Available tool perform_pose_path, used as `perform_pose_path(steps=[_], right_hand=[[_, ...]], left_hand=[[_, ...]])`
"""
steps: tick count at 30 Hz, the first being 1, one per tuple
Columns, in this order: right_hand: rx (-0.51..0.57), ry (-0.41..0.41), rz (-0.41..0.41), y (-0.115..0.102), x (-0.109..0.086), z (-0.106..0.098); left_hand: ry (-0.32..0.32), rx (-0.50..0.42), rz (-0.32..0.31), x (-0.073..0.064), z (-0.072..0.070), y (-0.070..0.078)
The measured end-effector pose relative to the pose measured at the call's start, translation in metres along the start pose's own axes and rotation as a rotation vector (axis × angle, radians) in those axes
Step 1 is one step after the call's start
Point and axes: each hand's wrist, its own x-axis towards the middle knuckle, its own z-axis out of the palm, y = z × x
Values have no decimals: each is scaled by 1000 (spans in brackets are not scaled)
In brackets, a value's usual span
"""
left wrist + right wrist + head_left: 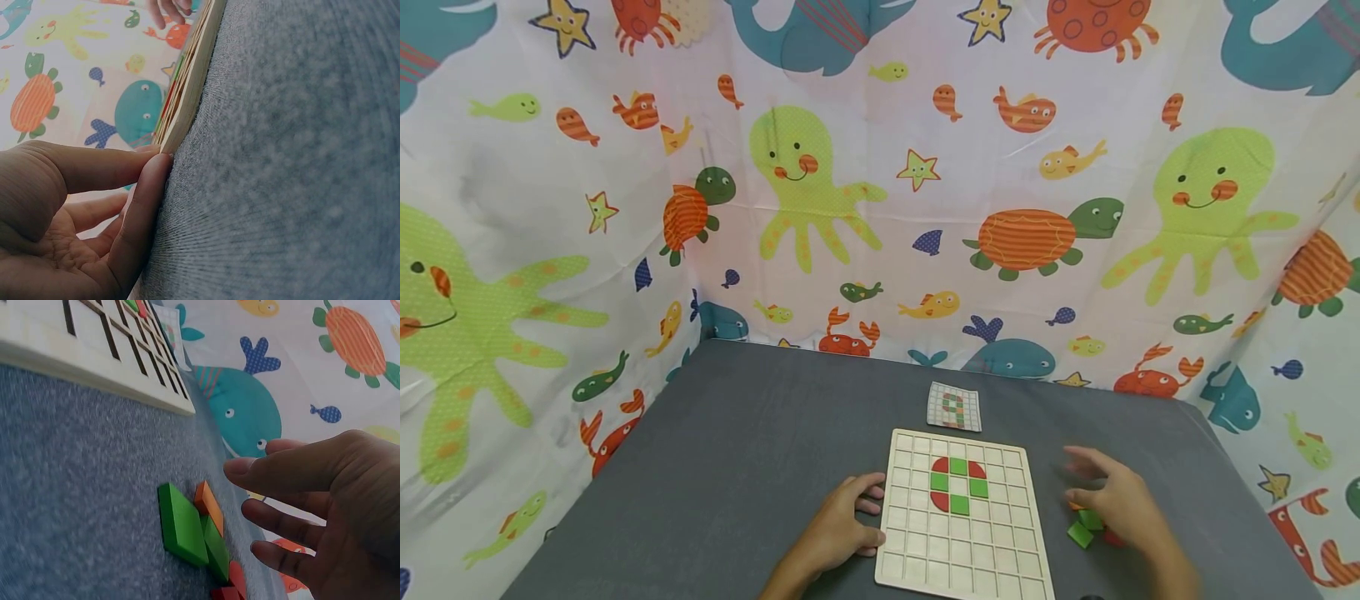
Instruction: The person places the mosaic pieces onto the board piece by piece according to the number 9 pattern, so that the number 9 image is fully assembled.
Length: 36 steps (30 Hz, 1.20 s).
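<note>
A pale wooden grid board (917, 533) lies on the table with red and green pieces set in a ring in its upper half. My left hand (838, 521) is at the board's left side, its thumb and fingertips touching the edge, spread apart along it. In the left wrist view, the thumb and a finger (147, 212) meet the board's corner. My right hand (1120, 496), slightly blurred, hovers over a small pile of loose pieces, thumb and fingers apart with nothing between them. The pile holds green blocks (181, 528), an orange block (209, 506) and red pieces (234, 584).
Behind the board lies a small pattern card (934, 408) showing a coloured ring design on a grid. The dark grey tabletop (760, 425) runs back to a curtain (865, 308) printed with sea animals, which hangs around three sides. A small dark object (1092, 597) shows at the bottom edge.
</note>
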Motion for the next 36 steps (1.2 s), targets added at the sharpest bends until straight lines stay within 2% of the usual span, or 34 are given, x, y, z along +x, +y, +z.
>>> perform_pose_path(steps=[10,18,28,36], right_hand=[[-75,-27,19,10,5,1],[-53,-41,49,10,6,3],[-35,-41,37,8,3,5],[-83,-13,13,5,4,8]], left_hand=[[-4,17,-5,0,0,-1],[2,38,4,1,0,-2],[4,27,9,-1,1,-1],[1,26,10,0,0,-2]])
